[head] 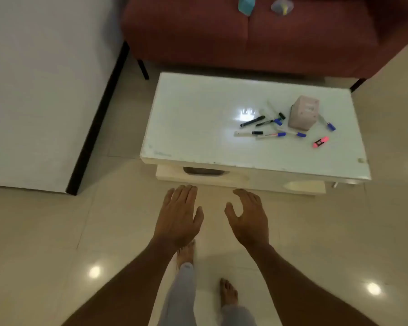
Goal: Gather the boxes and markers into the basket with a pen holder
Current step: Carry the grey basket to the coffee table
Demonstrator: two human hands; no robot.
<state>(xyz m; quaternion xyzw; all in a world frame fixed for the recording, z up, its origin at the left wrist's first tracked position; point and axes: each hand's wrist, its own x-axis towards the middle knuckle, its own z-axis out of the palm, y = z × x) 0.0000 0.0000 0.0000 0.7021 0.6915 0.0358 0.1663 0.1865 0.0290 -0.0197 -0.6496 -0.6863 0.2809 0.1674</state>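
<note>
Glossy cream floor tiles [45, 243] fill most of what we see, with a dark red sofa [245, 34] at the far side and a low white coffee table [198, 128] just in front of it. We stand barefoot short of the table's near edge, both arms stretched forward.

Our left hand [178, 215] hovers palm down over the floor, fingers straight and close together, holding nothing. Our right hand [249, 220] hangs beside it, apart from it, fingers spread and slightly curled, thumb out, also empty. Neither hand touches the table.

On the right half of the tabletop stands a pale pink pen holder [303, 114], tilted a little. Scattered markers [269, 128] lie flat to its left and front: black-bodied ones, white ones with blue caps. One more blue-capped marker [327, 123] lies just right of the holder, and a pink highlighter [320, 141] sits nearer to us, apart from the rest.

On the sofa seat rest a teal object [246, 4] and a blurred greyish one [282, 5]; we cannot tell what they are.
</note>
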